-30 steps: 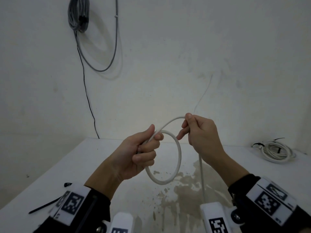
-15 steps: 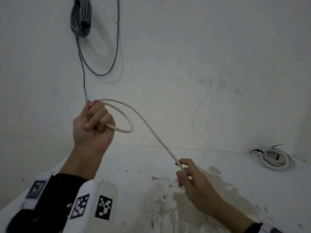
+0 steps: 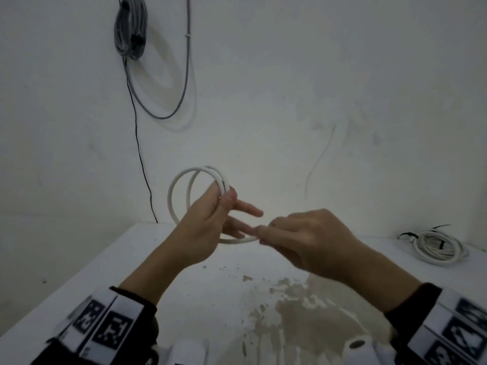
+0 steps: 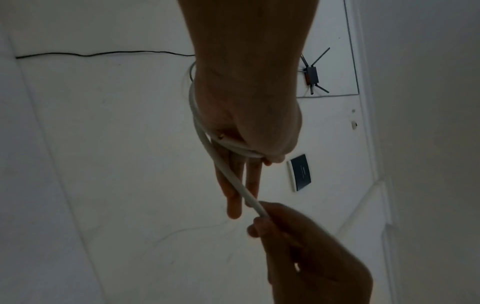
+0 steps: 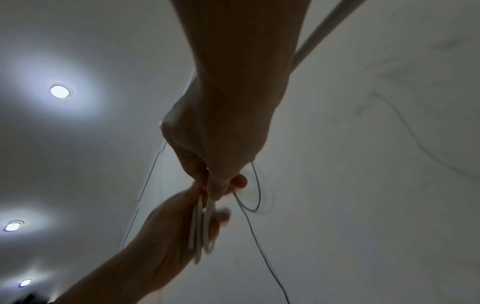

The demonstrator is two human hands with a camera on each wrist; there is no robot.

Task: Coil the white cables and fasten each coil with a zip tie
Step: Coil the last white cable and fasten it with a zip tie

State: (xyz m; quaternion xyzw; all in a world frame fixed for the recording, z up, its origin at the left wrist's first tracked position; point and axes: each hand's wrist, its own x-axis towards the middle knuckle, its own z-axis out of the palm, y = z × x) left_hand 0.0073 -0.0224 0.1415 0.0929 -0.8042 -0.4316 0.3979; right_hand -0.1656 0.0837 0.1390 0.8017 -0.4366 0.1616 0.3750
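Bundled coil at 3 o'clock on bench. Left hand pinches upright cable loops; right hand grips its tail.

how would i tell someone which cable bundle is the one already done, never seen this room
Start at the white table and follow its back edge to the far right corner by the wall. The finished white coil lies flat there, apart from both hands, with a black tie around it. The white cable gripped by the left hand is held up in the air, and the grey bundle hangs on the wall.
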